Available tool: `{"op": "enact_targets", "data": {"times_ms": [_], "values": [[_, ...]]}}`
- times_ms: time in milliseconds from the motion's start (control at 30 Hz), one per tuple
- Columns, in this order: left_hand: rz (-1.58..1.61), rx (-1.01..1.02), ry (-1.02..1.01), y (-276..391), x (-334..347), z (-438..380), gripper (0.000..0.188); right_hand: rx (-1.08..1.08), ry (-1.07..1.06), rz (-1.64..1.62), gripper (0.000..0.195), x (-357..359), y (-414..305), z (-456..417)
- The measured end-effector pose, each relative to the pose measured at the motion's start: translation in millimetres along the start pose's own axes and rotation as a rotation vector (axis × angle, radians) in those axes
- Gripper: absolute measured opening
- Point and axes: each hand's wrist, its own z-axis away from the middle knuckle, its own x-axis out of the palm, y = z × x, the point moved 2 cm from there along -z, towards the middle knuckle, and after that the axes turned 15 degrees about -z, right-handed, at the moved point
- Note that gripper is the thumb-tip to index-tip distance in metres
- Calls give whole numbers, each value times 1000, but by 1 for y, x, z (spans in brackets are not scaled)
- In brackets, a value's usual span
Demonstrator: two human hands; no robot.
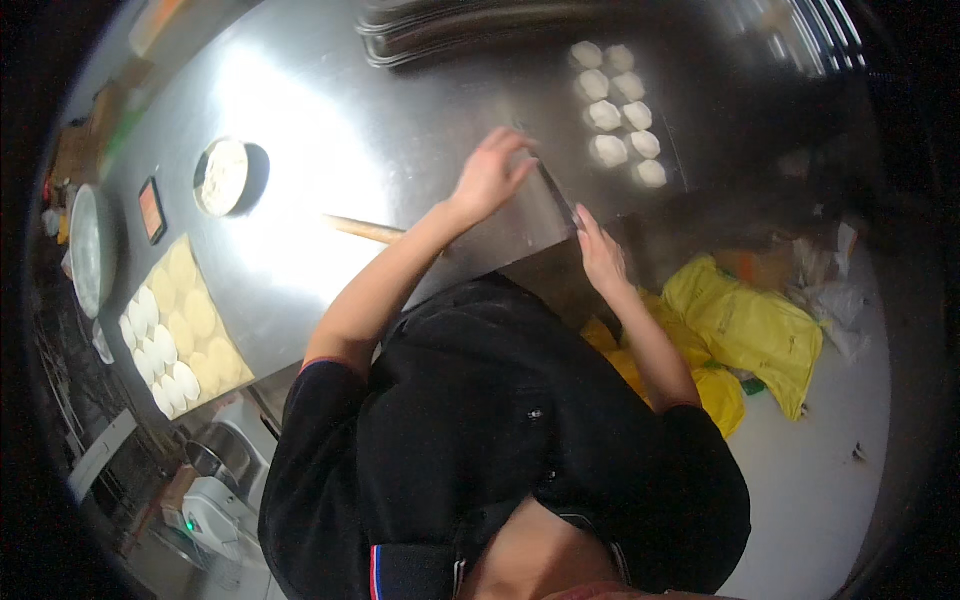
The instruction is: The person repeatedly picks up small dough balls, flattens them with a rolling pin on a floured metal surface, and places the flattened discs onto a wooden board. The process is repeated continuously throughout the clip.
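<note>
A thin dark strip, perhaps a blade or a tray edge, slants between my hands over the front part of the steel table. My left hand is at its far end, fingers bent and thumb apart; its grip cannot be made out. At the near end, the fingers of my right hand hold the strip. Pale dough pieces lie in two rows beyond it. Left of my left forearm is a wooden rolling pin, partly hidden by that arm. A round bowl holds white flour or dough.
Metal trays are stacked at the back. At left are a phone, a large bowl and a board with flat dough rounds. A mixer stands below left; yellow bags lie at right.
</note>
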Motion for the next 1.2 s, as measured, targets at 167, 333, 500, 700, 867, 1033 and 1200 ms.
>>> {"op": "enact_targets", "data": {"times_ms": [167, 333, 500, 700, 867, 1033, 1200], "values": [[-255, 107, -177, 47, 101, -60, 37, 169, 84, 126, 49, -28, 46, 30], [-668, 224, -483, 68, 166, -102, 44, 187, 94, 142, 49, -57, 63, 36], [-608, 180, -428, 49, 216, -108, 44, 216, 127, 77, 46, -66, 64, 51], [211, -218, -68, 12, 137, -83, 48, 69, 161, -70, 46, -37, 40, 49], [148, -405, 73, -48, -37, -14, 45, -131, 68, 75, 49, 13, -19, -27], [-570, -584, 289, -143, -239, 81, 44, -176, 142, 321, 50, 46, -66, -89], [-826, -680, 132, -242, -315, 140, 43, -347, 372, 235, 54, 94, -123, -97]]}}
